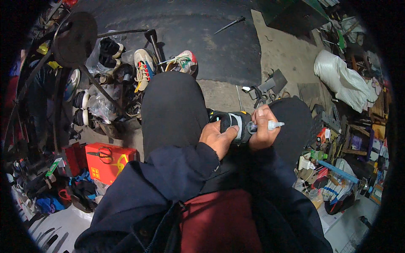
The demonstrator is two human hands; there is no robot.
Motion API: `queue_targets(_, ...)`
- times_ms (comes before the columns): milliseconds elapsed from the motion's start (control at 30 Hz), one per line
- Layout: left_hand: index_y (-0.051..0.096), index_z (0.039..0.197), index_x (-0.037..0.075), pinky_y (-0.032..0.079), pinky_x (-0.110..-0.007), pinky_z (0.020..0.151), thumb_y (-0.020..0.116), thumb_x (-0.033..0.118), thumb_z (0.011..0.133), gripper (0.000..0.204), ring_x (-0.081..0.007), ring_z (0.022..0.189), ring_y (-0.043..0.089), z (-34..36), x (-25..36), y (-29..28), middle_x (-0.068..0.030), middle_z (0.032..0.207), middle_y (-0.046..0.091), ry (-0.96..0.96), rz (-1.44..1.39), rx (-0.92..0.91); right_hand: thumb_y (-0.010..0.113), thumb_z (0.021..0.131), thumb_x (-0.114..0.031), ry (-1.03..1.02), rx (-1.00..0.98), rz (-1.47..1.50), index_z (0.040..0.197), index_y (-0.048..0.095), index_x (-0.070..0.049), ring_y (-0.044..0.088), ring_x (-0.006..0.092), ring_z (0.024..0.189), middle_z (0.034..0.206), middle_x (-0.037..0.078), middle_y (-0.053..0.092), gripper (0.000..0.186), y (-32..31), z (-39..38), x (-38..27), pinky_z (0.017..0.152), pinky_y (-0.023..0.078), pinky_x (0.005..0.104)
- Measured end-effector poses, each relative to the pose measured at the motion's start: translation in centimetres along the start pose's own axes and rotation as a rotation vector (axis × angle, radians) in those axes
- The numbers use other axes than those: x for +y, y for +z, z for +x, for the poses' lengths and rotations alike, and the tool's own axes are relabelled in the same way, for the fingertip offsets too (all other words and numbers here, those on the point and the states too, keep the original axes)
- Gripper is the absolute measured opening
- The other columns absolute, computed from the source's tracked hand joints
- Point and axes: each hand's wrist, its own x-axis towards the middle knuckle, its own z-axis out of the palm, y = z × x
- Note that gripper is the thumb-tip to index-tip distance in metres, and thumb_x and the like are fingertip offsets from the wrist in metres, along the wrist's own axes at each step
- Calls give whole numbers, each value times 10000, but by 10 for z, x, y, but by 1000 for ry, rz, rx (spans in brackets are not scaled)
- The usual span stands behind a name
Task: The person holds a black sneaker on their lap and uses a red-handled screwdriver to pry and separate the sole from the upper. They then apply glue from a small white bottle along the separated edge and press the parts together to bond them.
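Note:
A black shoe (237,126) with a pale grey band and touches of yellow lies across my lap, between my knees. My left hand (218,138) is closed on its near left part, thumb on top. Beside the shoe's right end, my right hand (264,128) is wrapped around a small plastic bottle. The bottle's whitish nozzle (276,125) sticks out to the right of the fist, and a clear purplish part shows on the shoe side. My fingers hide the rest of the bottle and much of the shoe.
Colourful sneakers (144,67) stand beyond my left knee. At the left are a red box (110,162) with scissors (102,154) on it and a metal stand (76,40). Scattered tools and a white sack (344,78) lie at the right, and a black mat (190,33) ahead.

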Motion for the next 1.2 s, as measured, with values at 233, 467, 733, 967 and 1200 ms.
queue_targets(233, 756, 996, 9, 519, -279, 736, 665, 63, 968, 109, -78, 773, 624, -2, 4, 2, 22, 874, 714, -4, -77, -40, 611, 919, -71, 19, -40, -21, 657, 472, -9, 410, 95, 655, 696, 23, 478, 304, 4, 0, 2, 614, 318, 303)
queue_targets(467, 744, 1028, -8, 531, -290, 755, 666, 28, 967, 105, -84, 810, 638, -9, -4, 10, 13, 890, 725, 140, 35, 55, 622, 903, -51, 6, -147, -103, 656, 447, 1, 414, 111, 643, 676, 35, 451, 307, 8, -2, -2, 597, 337, 323)
queue_targets(733, 714, 1079, -24, 557, -356, 782, 678, 28, 935, 157, -157, 819, 680, -1, -1, 1, -99, 881, 753, 177, 247, 98, 605, 920, -39, -67, -266, -222, 695, 478, 4, 427, 118, 663, 715, 42, 488, 262, 18, 5, 8, 620, 343, 306)
queue_targets(967, 709, 1022, -9, 534, -332, 749, 680, 21, 928, 102, -121, 766, 630, -2, -5, -2, -48, 830, 717, 105, 122, 54, 617, 908, -106, 163, 9, 102, 638, 488, 1, 423, 132, 618, 655, 42, 472, 318, 20, 8, 11, 608, 341, 312)
queue_targets(1200, 710, 967, -4, 511, -302, 721, 662, 26, 933, 66, -102, 738, 605, -3, -6, 0, -1, 799, 676, 100, 59, 39, 605, 918, -100, 58, 53, 77, 638, 488, 8, 431, 128, 621, 636, 47, 463, 322, 18, 5, 12, 607, 336, 311)
